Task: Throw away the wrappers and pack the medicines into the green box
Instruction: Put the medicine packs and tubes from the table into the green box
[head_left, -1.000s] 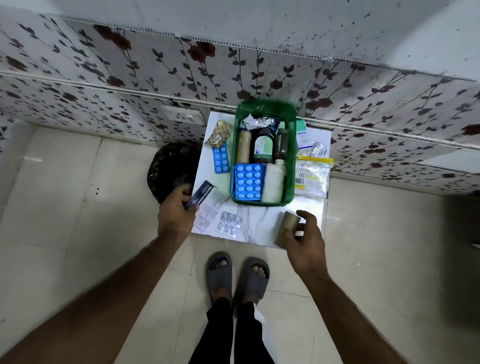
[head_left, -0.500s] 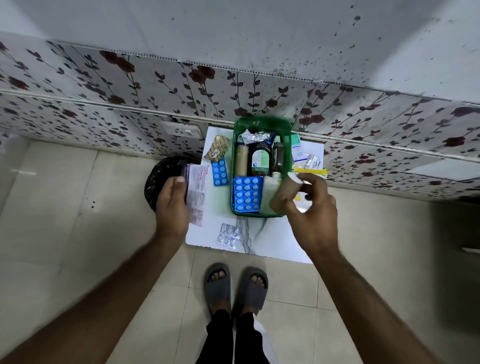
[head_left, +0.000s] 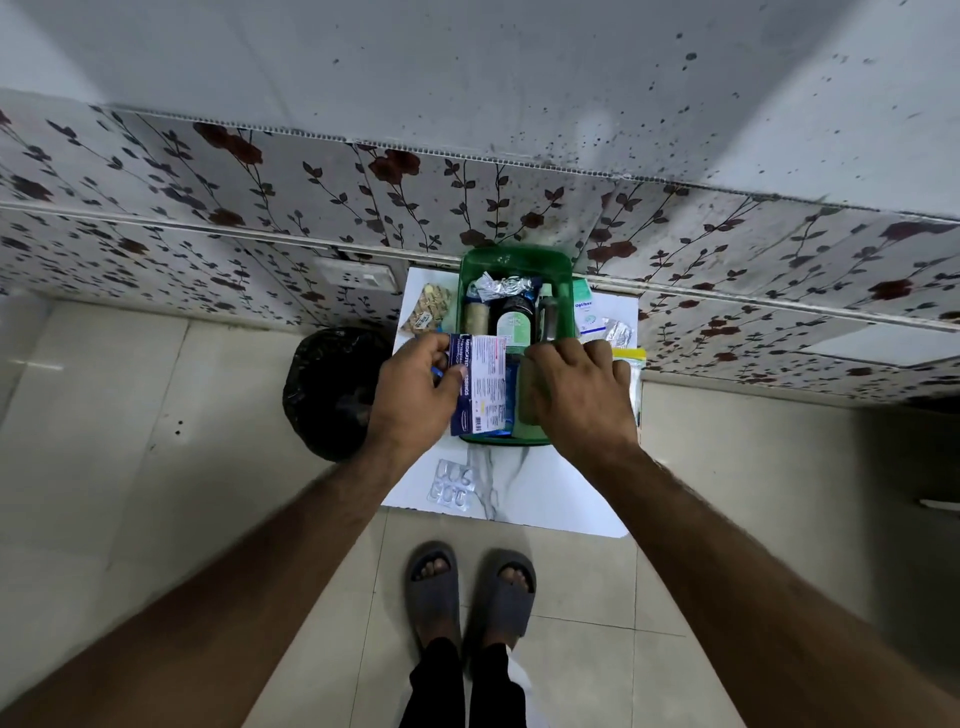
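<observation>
The green box (head_left: 514, 257) stands on a small white table (head_left: 550, 493) by the wall, holding bottles (head_left: 511, 322) and crumpled foil (head_left: 504, 286). My left hand (head_left: 415, 400) holds a blue-and-white dressings packet (head_left: 480, 384) over the box's near left part. Over the near right part, my right hand (head_left: 576, 389) lies palm down, its fingers curled on a tan roll (head_left: 529, 400) that is mostly hidden under it. A clear blister strip (head_left: 451, 486) lies on the table in front of the box.
A black-lined bin (head_left: 332, 389) sits on the floor left of the table. Left of the box lies a strip of brown pills (head_left: 428, 306). To its right are a white carton (head_left: 587, 312), a foil sachet (head_left: 618, 330) and a yellow-topped bag (head_left: 631, 356). My feet are below the table.
Both hands moved from the table's near edge up to the box. The left hand carried the dressings packet rightward over it, and the right hand brought the tan roll down into it.
</observation>
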